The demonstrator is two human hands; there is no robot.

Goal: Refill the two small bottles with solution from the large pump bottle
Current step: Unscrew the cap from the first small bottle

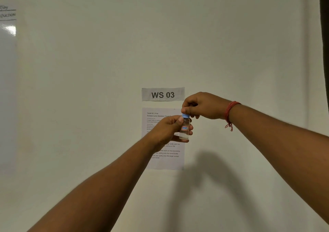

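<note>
The left hand [168,128] holds the small bottle [185,128] upright in a curled grip, and directly above it the right hand [201,107] pinches the blue cap [185,116], probably to twist it about the bottle's vertical axis.

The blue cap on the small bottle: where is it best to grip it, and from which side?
Pinch the blue cap around its round side, coming from above. The bottle stands upright in the left hand, so only the top is free; the right hand already pinches there.

Wall [231,53] close behind, open air around both arms
</note>
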